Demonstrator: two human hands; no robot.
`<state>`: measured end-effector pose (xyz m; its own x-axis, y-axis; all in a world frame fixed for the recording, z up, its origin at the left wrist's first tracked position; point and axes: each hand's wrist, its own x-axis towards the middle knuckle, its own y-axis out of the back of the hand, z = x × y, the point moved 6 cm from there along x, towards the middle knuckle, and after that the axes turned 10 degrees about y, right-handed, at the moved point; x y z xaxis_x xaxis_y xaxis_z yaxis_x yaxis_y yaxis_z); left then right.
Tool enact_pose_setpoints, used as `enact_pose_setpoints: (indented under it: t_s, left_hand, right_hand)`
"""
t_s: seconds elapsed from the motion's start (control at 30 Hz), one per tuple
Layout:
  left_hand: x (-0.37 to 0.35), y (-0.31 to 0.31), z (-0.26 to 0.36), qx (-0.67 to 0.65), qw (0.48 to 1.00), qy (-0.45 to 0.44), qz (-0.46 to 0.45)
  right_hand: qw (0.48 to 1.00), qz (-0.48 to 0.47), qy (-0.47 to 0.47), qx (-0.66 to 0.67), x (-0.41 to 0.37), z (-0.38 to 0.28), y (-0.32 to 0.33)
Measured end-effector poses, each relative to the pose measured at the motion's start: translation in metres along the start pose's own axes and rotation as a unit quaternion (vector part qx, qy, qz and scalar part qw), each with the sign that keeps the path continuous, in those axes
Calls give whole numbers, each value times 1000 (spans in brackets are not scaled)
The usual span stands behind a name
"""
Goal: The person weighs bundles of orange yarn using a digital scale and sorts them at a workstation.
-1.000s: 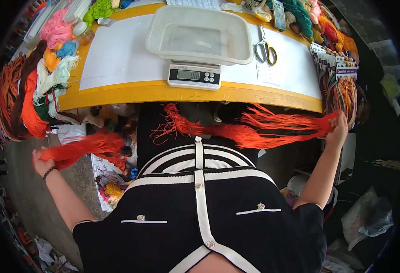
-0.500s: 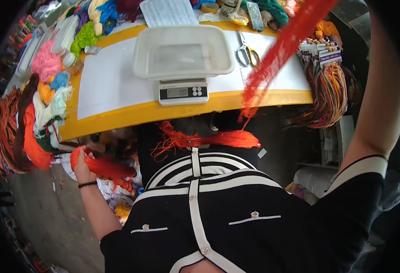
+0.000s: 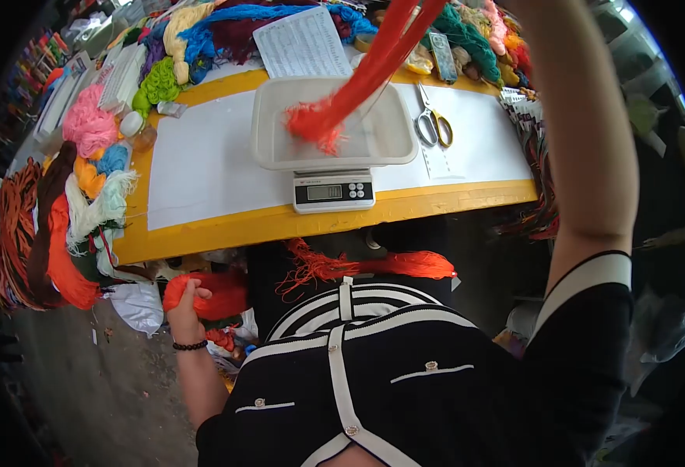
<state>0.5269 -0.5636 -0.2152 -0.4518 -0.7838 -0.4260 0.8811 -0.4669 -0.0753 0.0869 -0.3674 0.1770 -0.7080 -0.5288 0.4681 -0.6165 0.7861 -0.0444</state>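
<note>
My left hand (image 3: 187, 302), with a dark bead bracelet at the wrist, is closed round a bundle of red thread (image 3: 222, 296) below the table's front edge. My right arm reaches up past the top edge, so that hand is out of view. From up there a long red skein (image 3: 370, 78) hangs down, its frayed end over the clear plastic tub (image 3: 261, 128). The tub stands on a digital scale (image 3: 335, 191). Across my lap lies another red skein (image 3: 412, 265).
Scissors (image 3: 433, 124) lie right of the tub on white paper (image 3: 202, 156). A printed sheet (image 3: 302, 45) is behind the tub. Coloured yarns, including a pink bundle (image 3: 89, 121) and a green one (image 3: 156, 86), line the yellow table (image 3: 194, 247). Multicoloured threads hang at the right.
The hanging red skein has swung left, from beside the scissors to over the tub. My right arm has shifted left. My left hand still holds its red bundle. The whole view has shifted slightly.
</note>
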Motion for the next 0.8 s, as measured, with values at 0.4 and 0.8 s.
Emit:
enact_pose_setpoints:
  t_s: [0.4,0.8]
  left_hand:
    - [-18,-44,28,-308,916,70,-247]
    - [-46,-136,54,-94,968,-6,-230]
  right_hand:
    - [712,-287,263,-584,-187,176,-42]
    - [932,-326,-10,-158,-246,158,-86]
